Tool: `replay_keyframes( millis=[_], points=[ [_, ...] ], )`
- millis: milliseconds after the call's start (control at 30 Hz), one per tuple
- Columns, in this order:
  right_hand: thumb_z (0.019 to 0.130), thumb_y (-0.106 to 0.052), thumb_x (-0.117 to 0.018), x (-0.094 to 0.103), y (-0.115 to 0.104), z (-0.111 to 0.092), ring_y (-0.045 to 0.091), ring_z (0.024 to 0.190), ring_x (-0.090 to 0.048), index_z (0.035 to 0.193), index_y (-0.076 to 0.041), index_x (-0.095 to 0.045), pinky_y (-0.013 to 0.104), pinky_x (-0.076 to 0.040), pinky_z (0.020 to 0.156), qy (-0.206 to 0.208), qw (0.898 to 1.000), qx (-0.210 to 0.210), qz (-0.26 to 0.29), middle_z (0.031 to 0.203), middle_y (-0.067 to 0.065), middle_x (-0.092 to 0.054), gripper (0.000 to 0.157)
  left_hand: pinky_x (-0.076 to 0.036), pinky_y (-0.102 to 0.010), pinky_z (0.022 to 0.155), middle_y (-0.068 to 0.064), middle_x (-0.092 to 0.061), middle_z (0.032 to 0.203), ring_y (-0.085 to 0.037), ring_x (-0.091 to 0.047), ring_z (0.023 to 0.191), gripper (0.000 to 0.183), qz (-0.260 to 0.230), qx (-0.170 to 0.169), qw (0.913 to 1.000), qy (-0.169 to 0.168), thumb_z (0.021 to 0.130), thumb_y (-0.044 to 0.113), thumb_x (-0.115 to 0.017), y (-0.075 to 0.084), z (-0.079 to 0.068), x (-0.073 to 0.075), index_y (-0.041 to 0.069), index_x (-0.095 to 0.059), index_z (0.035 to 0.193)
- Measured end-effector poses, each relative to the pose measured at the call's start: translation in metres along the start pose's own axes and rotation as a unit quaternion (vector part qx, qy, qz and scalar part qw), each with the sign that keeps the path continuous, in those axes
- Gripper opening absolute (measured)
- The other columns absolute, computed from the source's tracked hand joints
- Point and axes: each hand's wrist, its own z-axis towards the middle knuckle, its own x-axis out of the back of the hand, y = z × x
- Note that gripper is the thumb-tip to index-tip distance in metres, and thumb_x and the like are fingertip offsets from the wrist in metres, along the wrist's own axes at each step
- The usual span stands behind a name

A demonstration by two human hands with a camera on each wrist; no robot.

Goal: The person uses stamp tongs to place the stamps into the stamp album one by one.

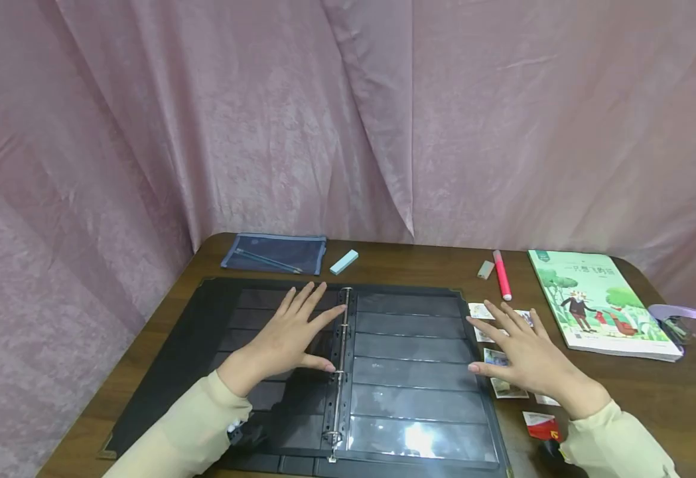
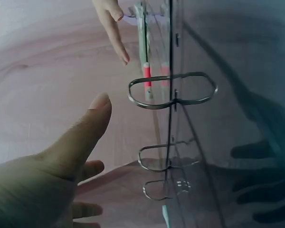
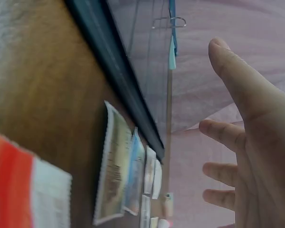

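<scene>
A black ring binder (image 1: 419,345) lies spread flat on the table, with clear pocket sheets on both sides of its metal rings (image 2: 173,90). Over its left sheet and rings hovers my left hand (image 1: 282,342), fingers straight and spread, holding nothing. My right hand (image 1: 527,355) is above the binder's right edge, also spread and holding nothing. Below and around it lie several stamps (image 1: 509,388) with perforated edges, some partly hidden by the hand. Nearer the right sleeve is a red and white stamp (image 1: 541,425).
Behind the binder lie a blue mesh pouch (image 1: 276,252) with a pencil in it and a light blue stick-like block (image 1: 344,261). An eraser (image 1: 486,269), a pink marker (image 1: 501,275), a green illustrated book (image 1: 604,305) and a purple-handled object (image 1: 676,312) are at the right. A pink curtain hangs behind the table.
</scene>
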Motion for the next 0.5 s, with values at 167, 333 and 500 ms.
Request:
replay_keyframes(
  millis=[167, 333, 500],
  points=[
    [0.074, -0.064, -0.055, 0.011, -0.001, 0.002, 0.039, 0.126, -0.036, 0.134, -0.024, -0.042, 0.060, -0.024, 0.099, -0.006, 1.000, 0.017, 0.014, 0.142, 0.017, -0.034, 0.073, -0.018, -0.052, 0.109, -0.017, -0.022, 0.147, -0.035, -0.019, 0.137, 0.092, -0.019, -0.033, 0.9992, -0.013, 0.064, 0.065, -0.060, 0.003, 0.009, 0.007, 0.026, -0.028, 0.140],
    [0.074, -0.059, -0.059, 0.023, -0.003, 0.001, 0.040, 0.117, -0.046, 0.133, -0.024, -0.042, 0.055, -0.040, 0.088, -0.016, 0.999, 0.028, 0.036, 0.134, 0.018, -0.044, 0.071, -0.029, -0.050, 0.104, -0.013, -0.038, 0.139, -0.031, -0.034, 0.130, 0.083, -0.077, -0.048, 0.9951, -0.040, 0.069, 0.060, -0.061, 0.006, 0.017, 0.010, 0.024, -0.033, 0.138],
    [0.076, -0.054, -0.061, 0.031, -0.004, -0.003, 0.037, 0.115, -0.048, 0.129, -0.020, -0.047, 0.051, -0.042, 0.088, -0.023, 0.998, 0.032, 0.056, 0.125, 0.016, -0.051, 0.065, -0.037, -0.043, 0.098, -0.005, -0.047, 0.130, -0.023, -0.043, 0.121, 0.071, -0.164, -0.037, 0.9829, -0.075, 0.073, 0.049, -0.066, 0.002, 0.030, 0.007, 0.021, -0.040, 0.133]
  ],
)
